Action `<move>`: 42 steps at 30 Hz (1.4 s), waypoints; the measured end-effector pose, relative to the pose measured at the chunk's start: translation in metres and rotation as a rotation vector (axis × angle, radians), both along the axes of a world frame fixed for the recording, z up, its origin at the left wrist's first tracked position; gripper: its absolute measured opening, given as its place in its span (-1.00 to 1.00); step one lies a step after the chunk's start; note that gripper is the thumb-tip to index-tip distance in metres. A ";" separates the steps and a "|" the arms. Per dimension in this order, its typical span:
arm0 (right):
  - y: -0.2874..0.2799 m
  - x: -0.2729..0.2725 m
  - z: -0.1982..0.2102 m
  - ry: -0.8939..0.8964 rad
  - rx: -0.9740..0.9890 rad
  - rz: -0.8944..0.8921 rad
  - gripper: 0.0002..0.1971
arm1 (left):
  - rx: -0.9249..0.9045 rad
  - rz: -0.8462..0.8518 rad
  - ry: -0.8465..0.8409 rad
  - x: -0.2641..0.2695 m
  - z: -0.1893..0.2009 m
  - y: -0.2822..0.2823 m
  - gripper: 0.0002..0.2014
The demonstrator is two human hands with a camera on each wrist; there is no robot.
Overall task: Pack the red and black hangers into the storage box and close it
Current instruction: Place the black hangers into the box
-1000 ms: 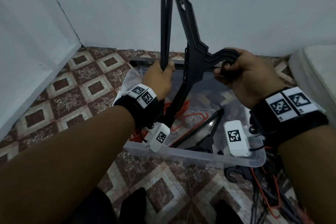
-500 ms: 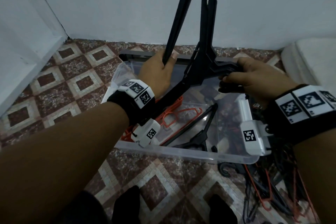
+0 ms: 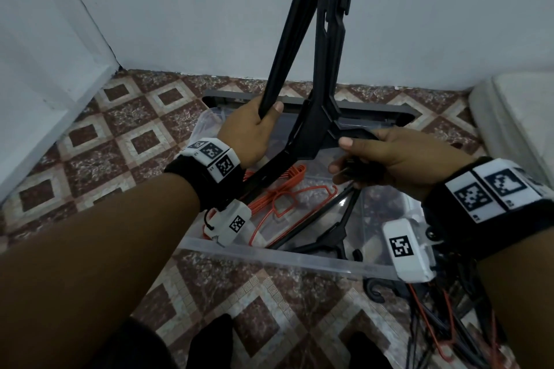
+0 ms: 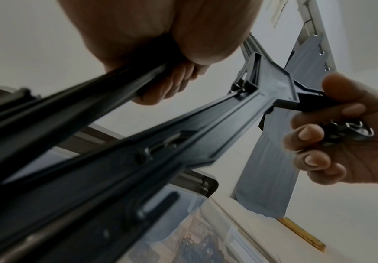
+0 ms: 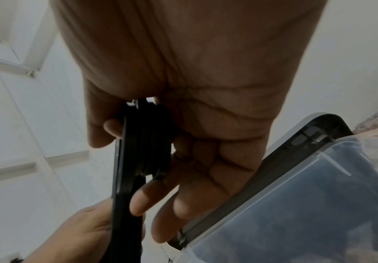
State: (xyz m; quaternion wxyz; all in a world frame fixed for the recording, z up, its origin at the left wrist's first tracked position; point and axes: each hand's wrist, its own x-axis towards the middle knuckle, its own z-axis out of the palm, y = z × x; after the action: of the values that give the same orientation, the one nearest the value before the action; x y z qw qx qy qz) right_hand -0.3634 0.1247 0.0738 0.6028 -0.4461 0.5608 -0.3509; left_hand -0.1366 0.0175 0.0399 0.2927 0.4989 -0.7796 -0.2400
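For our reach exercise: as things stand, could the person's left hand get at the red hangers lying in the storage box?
Probably not yet: the left hand grips the black hangers, which stand over the red hangers in the storage box.

a corner of a home room, seen at floor level: patterned floor tiles [image 3: 99, 141] in brown and cream diamonds meet plain white walls [image 3: 180, 9]; a clear plastic storage box [image 3: 269, 255] with clothes hangers [image 3: 287, 198] sits on the floor, beside a white mattress edge [image 3: 518, 117].
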 end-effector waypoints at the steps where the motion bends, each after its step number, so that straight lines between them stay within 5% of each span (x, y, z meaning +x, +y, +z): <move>1: 0.000 0.000 0.001 -0.003 -0.008 -0.007 -0.38 | -0.004 0.001 0.009 0.001 0.001 0.000 -0.68; 5: 0.003 -0.001 0.005 -0.018 -0.047 0.010 -0.57 | 0.016 -0.019 0.067 0.003 0.004 -0.003 -0.65; 12: -0.003 0.000 0.001 0.012 -0.172 -0.120 -0.44 | 0.046 -0.035 0.087 0.003 -0.002 -0.003 -0.61; 16: -0.008 -0.009 0.001 0.254 -0.324 -0.066 -0.44 | -0.022 -0.031 0.039 0.003 0.001 -0.006 -0.67; 22: -0.002 -0.003 0.004 0.463 -0.265 0.206 -0.55 | -0.097 -0.147 -0.014 -0.002 -0.003 0.005 -0.83; 26: 0.001 0.003 0.003 0.630 -0.225 0.199 -0.52 | -0.142 -0.248 -0.070 -0.007 -0.003 0.011 -0.70; 35: 0.004 0.015 -0.004 0.224 -0.082 0.265 -0.53 | -0.175 -0.262 -0.054 -0.002 0.000 0.012 -0.70; 39: 0.003 0.019 -0.009 0.270 -0.112 0.216 -0.56 | -0.127 -0.255 -0.081 -0.003 0.001 0.010 -0.73; 42: 0.004 0.016 -0.010 0.510 -0.228 0.122 -0.62 | -0.012 -0.317 -0.228 0.003 0.007 0.003 -0.63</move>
State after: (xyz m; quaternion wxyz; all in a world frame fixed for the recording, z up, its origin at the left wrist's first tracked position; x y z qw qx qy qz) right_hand -0.3471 0.1286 0.0633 0.4079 -0.6179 0.6234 -0.2513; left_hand -0.1336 0.0200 0.0464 0.1639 0.3921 -0.8780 -0.2202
